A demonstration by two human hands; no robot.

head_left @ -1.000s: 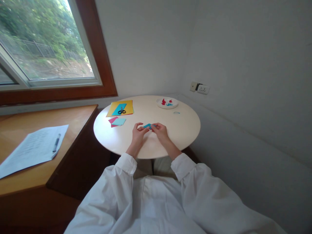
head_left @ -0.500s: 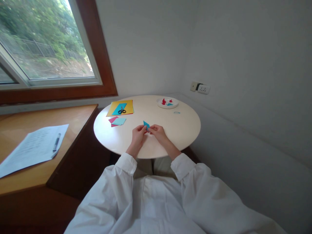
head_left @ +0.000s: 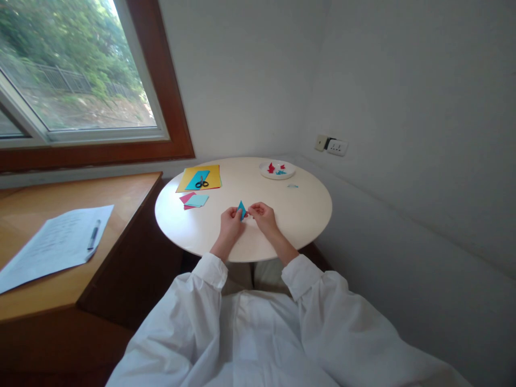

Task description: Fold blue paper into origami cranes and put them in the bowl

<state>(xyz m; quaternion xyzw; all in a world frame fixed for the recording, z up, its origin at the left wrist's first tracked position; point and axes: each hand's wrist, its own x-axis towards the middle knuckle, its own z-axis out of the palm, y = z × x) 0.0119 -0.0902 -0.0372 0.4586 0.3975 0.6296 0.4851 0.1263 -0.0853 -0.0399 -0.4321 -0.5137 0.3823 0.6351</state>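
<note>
A small folded piece of blue paper (head_left: 241, 209) stands up between my hands, its point upward, above the near middle of the round white table (head_left: 282, 226). My left hand (head_left: 231, 221) is closed, with thumb and fingers pinching the paper from the left side. Just to the right, my right hand (head_left: 263, 216) has its fingers curled and its thumb and fingertips together close by the paper's right edge. Whether those fingertips grip the edge is too small to tell.
Black-handled scissors (head_left: 202, 183) lie on blue and yellow paper sheets (head_left: 213, 174). Nearer are pink and pale green squares (head_left: 197, 200). A white plate (head_left: 264, 174) holds red and blue folded pieces; a pale scrap (head_left: 293, 186) lies beside it. The wooden desk (head_left: 133, 199) adjoins on the left.
The blue paper has turned more upright and shifted slightly in the left hand. My right fingertips have drawn back from over it toward its right edge.
</note>
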